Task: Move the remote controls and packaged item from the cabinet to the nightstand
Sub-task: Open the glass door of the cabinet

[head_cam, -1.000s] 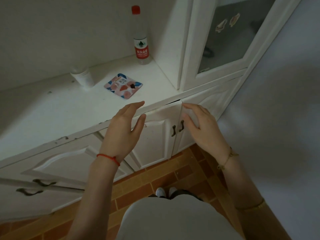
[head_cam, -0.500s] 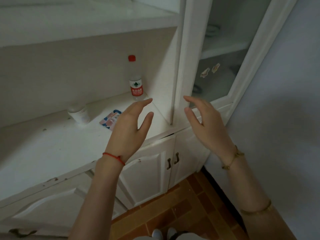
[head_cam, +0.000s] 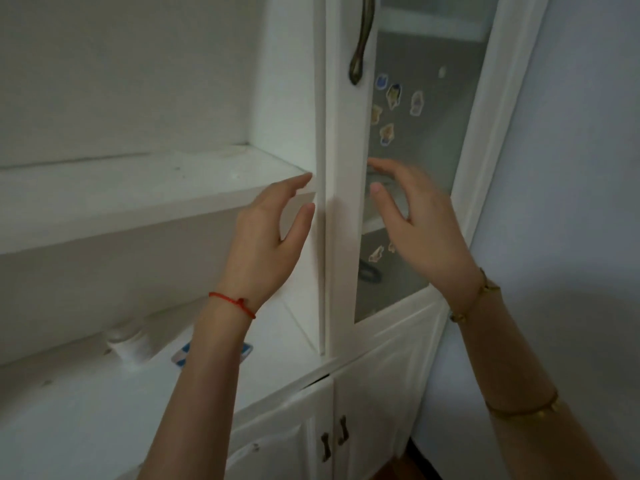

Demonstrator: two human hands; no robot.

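A white cabinet (head_cam: 343,168) fills the view. My left hand (head_cam: 270,237) is raised in front of the open shelf's right edge, fingers apart, holding nothing. My right hand (head_cam: 422,223) is raised in front of the frosted glass door (head_cam: 426,140), fingers apart and empty, not touching the door's bronze handle (head_cam: 362,43) above it. A colourful flat packaged item (head_cam: 246,351) lies on the cabinet's counter, mostly hidden behind my left forearm. No remote control is visible.
A small white jar (head_cam: 130,344) stands on the counter (head_cam: 86,410) left of the package. Stickers (head_cam: 393,95) dot the glass door. An upper shelf (head_cam: 138,188) juts out at the left. Lower doors with small handles (head_cam: 334,441) are below. A wall is at the right.
The view has tilted upward along the cabinet. Both hands have risen from the lower doors to the level of the glass door. The water bottle is out of sight behind my left arm.
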